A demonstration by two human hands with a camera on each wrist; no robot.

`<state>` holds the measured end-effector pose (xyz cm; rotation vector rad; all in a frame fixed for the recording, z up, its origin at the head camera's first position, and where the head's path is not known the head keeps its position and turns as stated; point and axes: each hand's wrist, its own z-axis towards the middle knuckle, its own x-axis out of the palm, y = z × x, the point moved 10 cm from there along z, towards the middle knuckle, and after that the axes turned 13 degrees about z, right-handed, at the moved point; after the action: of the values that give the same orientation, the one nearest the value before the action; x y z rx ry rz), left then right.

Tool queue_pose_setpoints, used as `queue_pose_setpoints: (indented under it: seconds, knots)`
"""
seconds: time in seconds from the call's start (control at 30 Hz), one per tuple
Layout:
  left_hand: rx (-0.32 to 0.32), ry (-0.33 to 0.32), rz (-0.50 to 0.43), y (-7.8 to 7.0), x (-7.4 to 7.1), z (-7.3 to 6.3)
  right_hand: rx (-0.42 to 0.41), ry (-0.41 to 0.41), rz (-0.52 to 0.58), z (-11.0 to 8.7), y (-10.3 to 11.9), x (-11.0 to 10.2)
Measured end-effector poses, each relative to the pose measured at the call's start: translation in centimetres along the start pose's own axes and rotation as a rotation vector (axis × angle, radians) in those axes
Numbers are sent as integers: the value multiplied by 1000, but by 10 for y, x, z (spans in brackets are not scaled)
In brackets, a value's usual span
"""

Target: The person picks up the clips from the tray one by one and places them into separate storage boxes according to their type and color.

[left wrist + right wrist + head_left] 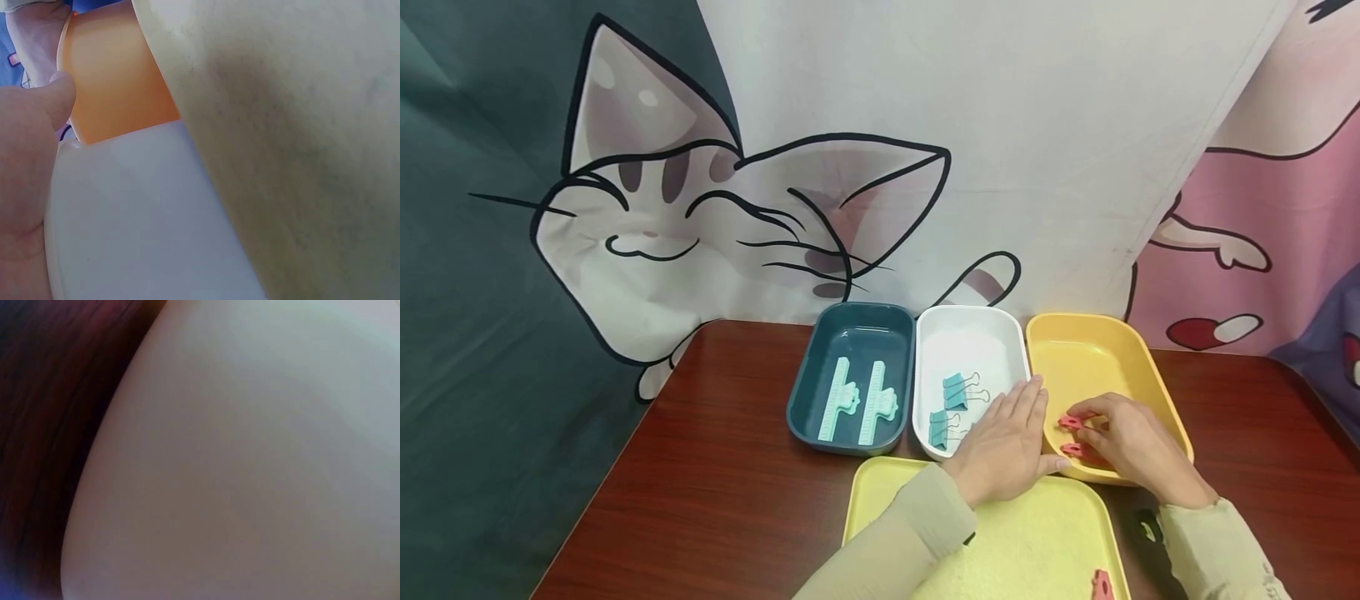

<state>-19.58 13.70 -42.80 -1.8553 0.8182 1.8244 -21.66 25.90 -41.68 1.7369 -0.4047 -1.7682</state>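
Inside the yellow bin (1093,358), my right hand (1131,442) pinches a small red clip (1067,422) between thumb and fingers. Another red clip (1077,451) lies just below it, partly covered by the hand. My left hand (1009,446) is laid out flat with straight fingers over the near right part of the white bin (970,333), its thumb reaching toward the yellow bin's near rim. Teal binder clips (955,392) lie in the white bin, partly behind that hand. The left wrist view shows the thumb (59,100) beside both bins' outer walls. Blurred close surface fills most of the right wrist view.
Left of the white bin stands a dark teal bin (872,325) holding two mint clips (837,400) with ruler-like edges. A pale yellow tray (1022,550) lies in front, with a red clip (1102,585) near its right edge. Behind the table (700,467) hangs a printed cloth (1037,125).
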Motion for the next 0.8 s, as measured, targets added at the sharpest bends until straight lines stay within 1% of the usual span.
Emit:
queue_pose_setpoints:
  seconds: [0.37,0.8]
  knots:
    - [1,-4,1,0,0,0,17,44,-3,2,-2,4]
    - [-3,2,-1,0,-1,0,17,56,-3,2,-2,6]
